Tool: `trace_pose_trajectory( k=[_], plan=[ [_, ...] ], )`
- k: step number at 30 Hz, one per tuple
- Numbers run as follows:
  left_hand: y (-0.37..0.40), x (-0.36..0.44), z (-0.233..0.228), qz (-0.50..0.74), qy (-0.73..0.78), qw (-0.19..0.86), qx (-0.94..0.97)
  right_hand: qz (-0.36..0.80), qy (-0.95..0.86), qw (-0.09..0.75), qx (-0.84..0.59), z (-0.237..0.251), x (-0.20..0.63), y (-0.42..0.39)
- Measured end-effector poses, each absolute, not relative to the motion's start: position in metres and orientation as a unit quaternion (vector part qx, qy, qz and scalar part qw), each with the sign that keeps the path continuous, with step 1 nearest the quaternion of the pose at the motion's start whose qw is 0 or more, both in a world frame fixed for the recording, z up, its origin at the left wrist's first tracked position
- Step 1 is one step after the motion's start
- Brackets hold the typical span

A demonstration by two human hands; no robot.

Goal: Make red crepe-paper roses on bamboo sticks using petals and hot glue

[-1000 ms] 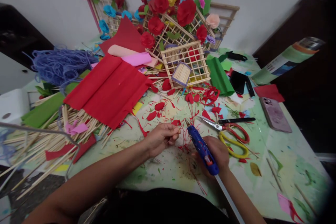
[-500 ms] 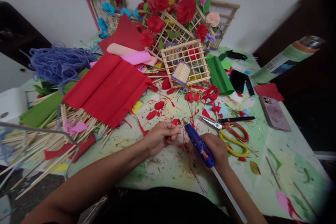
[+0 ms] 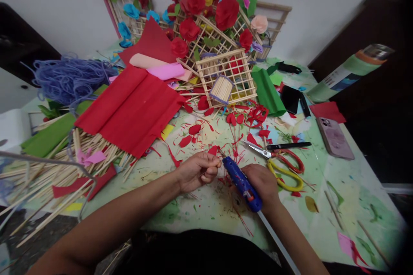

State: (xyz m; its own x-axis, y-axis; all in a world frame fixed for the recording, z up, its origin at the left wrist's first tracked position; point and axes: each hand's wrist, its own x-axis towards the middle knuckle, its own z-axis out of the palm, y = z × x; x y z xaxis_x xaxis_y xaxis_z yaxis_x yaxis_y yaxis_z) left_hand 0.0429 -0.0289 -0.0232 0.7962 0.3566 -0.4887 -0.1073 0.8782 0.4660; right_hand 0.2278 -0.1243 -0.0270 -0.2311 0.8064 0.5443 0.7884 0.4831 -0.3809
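My right hand [image 3: 263,182] grips a blue glue gun [image 3: 240,182], its nozzle pointing up-left toward my left hand. A clear glue stick [image 3: 279,245] trails out of the gun's back. My left hand [image 3: 196,172] pinches a thin wooden stick with a small red paper petal [image 3: 213,150] at its fingertips, right beside the nozzle. Both hands rest low over the paint-stained table [image 3: 342,180], among red paper scraps and slivers.
Scissors with red and yellow handles [image 3: 280,165] lie just right of my right hand. A red crepe sheet [image 3: 135,107], bamboo sticks [image 3: 48,172], purple yarn [image 3: 69,78], wooden lattices with paper flowers [image 3: 209,30], green paper [image 3: 266,90] and a phone [image 3: 335,139] surround the work spot.
The glue gun and my right hand have shifted left and slightly up, bringing the nozzle close to my left fingertips. My left hand has stayed in place.
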Motion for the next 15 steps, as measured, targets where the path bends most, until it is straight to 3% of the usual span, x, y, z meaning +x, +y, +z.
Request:
trace_pose_trajectory(
  k=[5, 9, 13, 15],
  plan=[
    [-0.030, 0.043, -0.023, 0.140, 0.298, 0.916, 0.231, -0.096, -0.695, 0.373, -0.608, -0.035, 0.243, -0.125],
    [-0.030, 0.044, -0.023, 0.145, 0.316, 0.909, 0.230, -0.065, -0.720, 0.405, -0.560, -0.032, 0.237, -0.129],
    [-0.030, 0.043, -0.022, 0.139, 0.308, 0.914, 0.226, -0.015, -0.797, 0.350, -0.493, -0.030, 0.227, -0.128],
    [-0.029, 0.043, -0.022, 0.135, 0.304, 0.915, 0.227, -0.036, -0.779, 0.336, -0.528, -0.032, 0.231, -0.126]
  ],
)
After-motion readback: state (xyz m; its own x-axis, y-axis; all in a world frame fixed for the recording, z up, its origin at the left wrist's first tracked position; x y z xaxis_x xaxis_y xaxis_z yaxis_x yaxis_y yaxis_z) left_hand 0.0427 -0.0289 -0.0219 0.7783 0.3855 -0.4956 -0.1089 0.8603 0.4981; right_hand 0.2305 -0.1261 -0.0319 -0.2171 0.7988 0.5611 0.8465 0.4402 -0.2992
